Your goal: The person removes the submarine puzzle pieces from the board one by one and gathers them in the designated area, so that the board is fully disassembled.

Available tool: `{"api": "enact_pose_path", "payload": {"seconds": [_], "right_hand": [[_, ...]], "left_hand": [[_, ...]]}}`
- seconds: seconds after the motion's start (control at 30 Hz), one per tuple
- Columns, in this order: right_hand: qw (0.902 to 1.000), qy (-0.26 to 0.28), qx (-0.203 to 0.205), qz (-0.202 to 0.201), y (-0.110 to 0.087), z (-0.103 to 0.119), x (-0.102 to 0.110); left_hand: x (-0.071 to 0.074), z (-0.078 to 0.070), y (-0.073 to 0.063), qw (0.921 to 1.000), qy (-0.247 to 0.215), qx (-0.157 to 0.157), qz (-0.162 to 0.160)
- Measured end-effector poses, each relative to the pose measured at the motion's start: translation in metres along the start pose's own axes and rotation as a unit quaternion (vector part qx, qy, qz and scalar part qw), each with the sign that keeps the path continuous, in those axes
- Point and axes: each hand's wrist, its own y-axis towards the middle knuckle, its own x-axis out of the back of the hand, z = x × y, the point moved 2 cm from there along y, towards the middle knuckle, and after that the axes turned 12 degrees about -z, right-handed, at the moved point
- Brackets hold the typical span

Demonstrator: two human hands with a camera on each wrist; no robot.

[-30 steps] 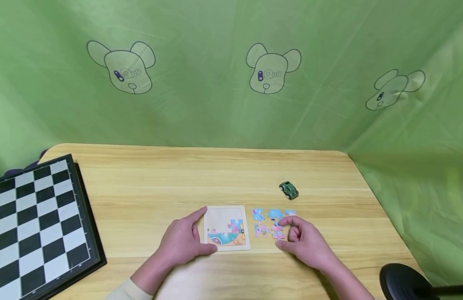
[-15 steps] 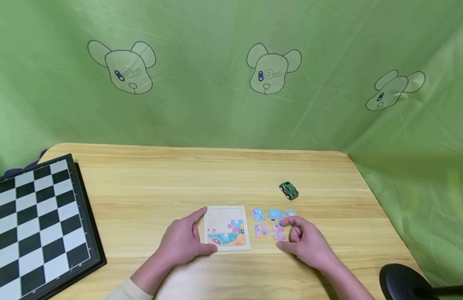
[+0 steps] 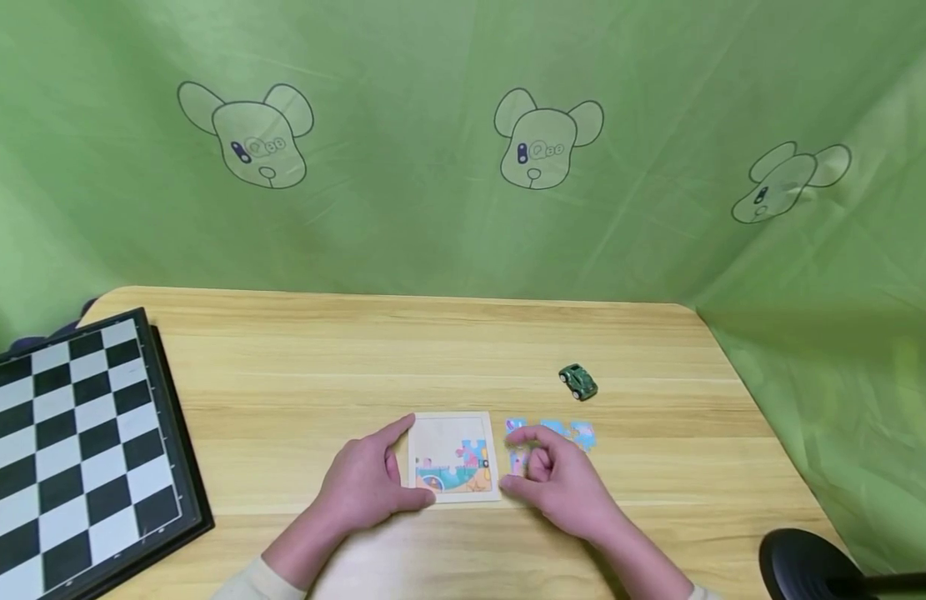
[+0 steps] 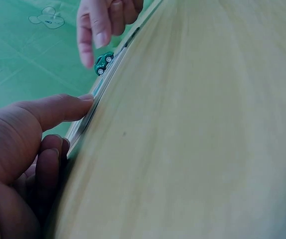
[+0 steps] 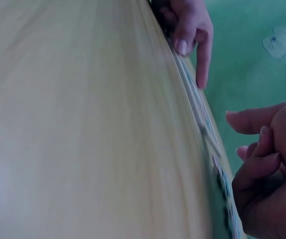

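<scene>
A square puzzle board [image 3: 442, 433] with a pale frame lies on the table, its lower part filled with colourful pieces. My left hand [image 3: 365, 483] holds it by the left side, index finger at the upper corner and thumb on the lower edge. To the board's right lie loose jigsaw pieces [image 3: 583, 435] in blue and pink, partly hidden by my right hand [image 3: 558, 483]. That hand is over them with thumb and index finger spread apart and the other fingers curled. In the right wrist view, nothing shows between the right thumb [image 5: 250, 121] and fingers.
A small green toy car [image 3: 578, 382] stands behind the loose pieces. At the left lies a black-and-white chessboard [image 3: 87, 442]. A round black base [image 3: 803, 567] sits at the lower right, and a green curtain [image 3: 402, 233] hangs behind the table.
My right hand has moved left across the loose pieces towards the board, uncovering the upper right piece and covering the pink ones. The left hand and the board have stayed in place.
</scene>
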Motion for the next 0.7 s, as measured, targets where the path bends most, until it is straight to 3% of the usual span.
{"api": "enact_pose_path", "payload": {"seconds": [0.33,0.7], "right_hand": [[0.9994,-0.026,0.005,0.023,0.009,0.018,-0.033],[0.9964,-0.082,-0.006,0.017,0.008,0.023,-0.044]], "left_hand": [[-0.001,0.001,0.0,1.0,0.001,-0.008,0.003],[0.0,0.0,0.0,0.9999,0.002,-0.012,0.0]]}}
